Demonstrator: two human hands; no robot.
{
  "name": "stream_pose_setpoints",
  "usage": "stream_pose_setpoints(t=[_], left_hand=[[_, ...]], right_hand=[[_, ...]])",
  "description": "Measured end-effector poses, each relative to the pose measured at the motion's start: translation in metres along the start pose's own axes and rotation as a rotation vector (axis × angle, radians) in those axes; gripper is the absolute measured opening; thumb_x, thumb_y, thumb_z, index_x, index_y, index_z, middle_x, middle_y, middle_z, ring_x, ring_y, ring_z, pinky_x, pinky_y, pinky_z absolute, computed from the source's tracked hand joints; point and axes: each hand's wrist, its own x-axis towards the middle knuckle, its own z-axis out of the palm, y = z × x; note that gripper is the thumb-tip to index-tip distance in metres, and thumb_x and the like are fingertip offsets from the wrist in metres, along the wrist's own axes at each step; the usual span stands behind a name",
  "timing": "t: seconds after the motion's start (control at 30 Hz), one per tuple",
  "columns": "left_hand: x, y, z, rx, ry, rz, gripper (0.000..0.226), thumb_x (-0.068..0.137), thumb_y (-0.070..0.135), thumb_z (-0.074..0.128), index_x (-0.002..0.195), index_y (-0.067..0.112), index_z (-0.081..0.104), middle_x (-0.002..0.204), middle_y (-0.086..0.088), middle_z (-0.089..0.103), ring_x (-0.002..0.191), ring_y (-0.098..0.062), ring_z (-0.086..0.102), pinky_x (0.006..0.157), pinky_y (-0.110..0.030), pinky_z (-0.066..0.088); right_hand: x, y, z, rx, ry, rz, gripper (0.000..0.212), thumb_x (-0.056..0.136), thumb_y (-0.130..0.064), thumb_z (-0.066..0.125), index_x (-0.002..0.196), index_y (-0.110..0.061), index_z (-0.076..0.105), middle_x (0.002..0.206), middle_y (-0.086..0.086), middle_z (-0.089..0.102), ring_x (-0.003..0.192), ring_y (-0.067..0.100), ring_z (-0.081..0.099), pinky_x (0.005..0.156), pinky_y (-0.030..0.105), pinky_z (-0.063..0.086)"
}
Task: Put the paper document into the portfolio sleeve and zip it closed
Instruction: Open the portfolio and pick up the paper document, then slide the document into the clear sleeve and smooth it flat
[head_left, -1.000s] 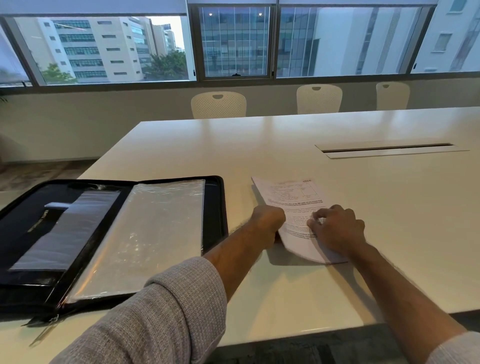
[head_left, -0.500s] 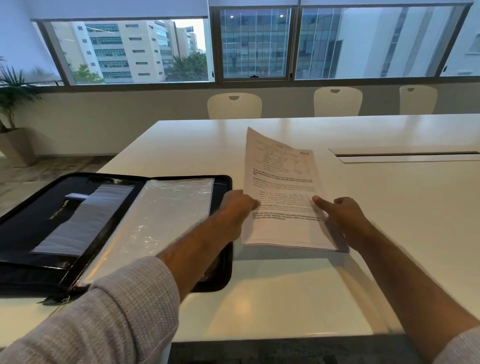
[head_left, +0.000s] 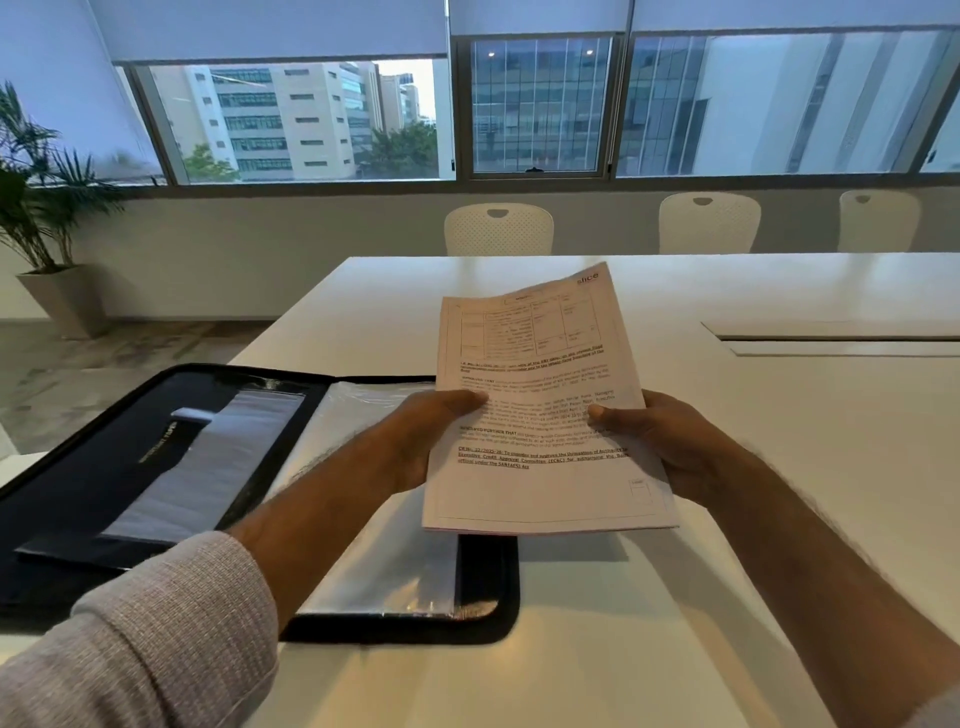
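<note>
Both hands clamp the paper (head_left: 540, 405) mid-frame above the worktop (head_left: 779, 467), left hand (head_left: 431, 441) and right hand (head_left: 670, 441) pinching its sides; the open folder's clear sleeve (head_left: 384, 561) lies lower left, nearer the left hand.

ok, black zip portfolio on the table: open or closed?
Open. The black zip portfolio lies spread flat on the white table, clear plastic sleeve exposed; the printed paper document is held above it, not inserted.

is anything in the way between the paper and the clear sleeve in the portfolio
Nothing visible blocks it. The paper document is held up in both hands, left hand and right hand, just right of the open portfolio. Its clear sleeve has only the left forearm crossing above it.
</note>
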Motion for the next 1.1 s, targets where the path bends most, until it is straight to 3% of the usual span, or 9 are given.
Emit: stream_pose_setpoints(t=[0.17, 0.27, 0.43, 0.6, 0.7, 0.8, 0.9, 0.97, 1.1], left_hand=[[0.010, 0.015, -0.026, 0.215, 0.177, 0.062, 0.028, 0.094, 0.013, 0.059, 0.120, 0.023, 0.060, 0.106, -0.007, 0.073, 0.091, -0.032, 0.071, 0.077, -0.054, 0.057], [0.017, 0.021, -0.039, 0.338, 0.277, 0.102, 0.025, 0.094, 0.015, 0.059, 0.118, 0.023, 0.061, 0.107, -0.004, 0.072, 0.091, -0.030, 0.070, 0.083, -0.056, 0.055], [0.029, 0.038, -0.068, 0.313, 0.298, 0.081, 0.024, 0.093, 0.012, 0.059, 0.115, 0.023, 0.061, 0.105, -0.003, 0.071, 0.089, -0.029, 0.070, 0.067, -0.048, 0.058], [0.039, 0.051, -0.084, 0.336, 0.224, 0.127, 0.024, 0.093, 0.006, 0.054, 0.097, 0.028, 0.064, 0.088, 0.001, 0.075, 0.078, -0.023, 0.072, 0.052, -0.038, 0.058], [0.044, 0.055, -0.080, 0.372, 0.122, 0.170, 0.021, 0.094, 0.013, 0.056, 0.108, 0.027, 0.064, 0.087, 0.006, 0.075, 0.079, -0.020, 0.073, 0.053, -0.034, 0.057], [0.045, 0.060, -0.076, 0.346, 0.039, 0.227, 0.024, 0.097, 0.030, 0.053, 0.120, 0.029, 0.059, 0.104, 0.002, 0.072, 0.093, -0.024, 0.070, 0.069, -0.041, 0.059], [0.043, 0.068, -0.076, 0.245, -0.056, 0.273, 0.037, 0.099, 0.046, 0.041, 0.126, 0.026, 0.056, 0.114, -0.006, 0.069, 0.099, -0.029, 0.068, 0.081, -0.043, 0.058], [0.042, 0.075, -0.078, 0.204, -0.070, 0.261, 0.040, 0.097, 0.056, 0.032, 0.120, 0.034, 0.057, 0.117, -0.003, 0.067, 0.102, -0.029, 0.067, 0.080, -0.040, 0.059], [0.046, 0.082, -0.082, 0.176, -0.081, 0.237, 0.051, 0.092, 0.066, 0.027, 0.125, 0.035, 0.050, 0.116, 0.009, 0.064, 0.102, -0.024, 0.066, 0.068, -0.029, 0.058]], right_hand=[[0.023, -0.007, 0.024, -0.021, -0.010, -0.024, 0.039, 0.081, 0.000, 0.065, 0.119, -0.001, 0.059, 0.111, 0.019, 0.070, 0.097, 0.040, 0.069, 0.069, 0.046, 0.059], [0.042, -0.009, 0.043, -0.114, 0.082, -0.091, 0.040, 0.085, 0.005, 0.061, 0.124, -0.003, 0.056, 0.115, 0.016, 0.069, 0.097, 0.037, 0.069, 0.081, 0.056, 0.056], [0.068, -0.012, 0.079, -0.291, 0.328, -0.189, 0.071, 0.083, 0.007, 0.064, 0.137, -0.027, 0.033, 0.115, 0.010, 0.065, 0.090, 0.032, 0.071, 0.073, 0.051, 0.059], [0.093, -0.025, 0.104, -0.385, 0.245, -0.150, 0.024, 0.085, 0.006, 0.058, 0.102, -0.009, 0.065, 0.122, 0.008, 0.060, 0.092, 0.034, 0.069, 0.071, 0.044, 0.061], [0.110, -0.026, 0.124, -0.585, 0.265, -0.155, 0.018, 0.088, 0.001, 0.056, 0.087, -0.009, 0.071, 0.107, 0.000, 0.063, 0.083, 0.028, 0.068, 0.053, 0.028, 0.058], [0.124, -0.027, 0.139, -0.699, 0.323, -0.200, 0.015, 0.091, -0.010, 0.058, 0.083, -0.018, 0.069, 0.097, -0.006, 0.064, 0.077, 0.024, 0.066, 0.050, 0.023, 0.051], [0.131, -0.031, 0.148, -0.665, 0.275, -0.242, 0.019, 0.090, -0.037, 0.062, 0.089, -0.019, 0.068, 0.099, -0.004, 0.070, 0.080, 0.026, 0.068, 0.061, 0.031, 0.055], [0.135, -0.034, 0.156, -0.635, 0.239, -0.239, 0.038, 0.085, -0.055, 0.060, 0.096, -0.019, 0.068, 0.098, -0.003, 0.071, 0.080, 0.027, 0.070, 0.067, 0.037, 0.057], [0.142, -0.038, 0.176, -0.650, 0.238, -0.264, 0.053, 0.072, -0.069, 0.055, 0.098, -0.024, 0.065, 0.093, -0.006, 0.071, 0.070, 0.020, 0.072, 0.061, 0.029, 0.056]])
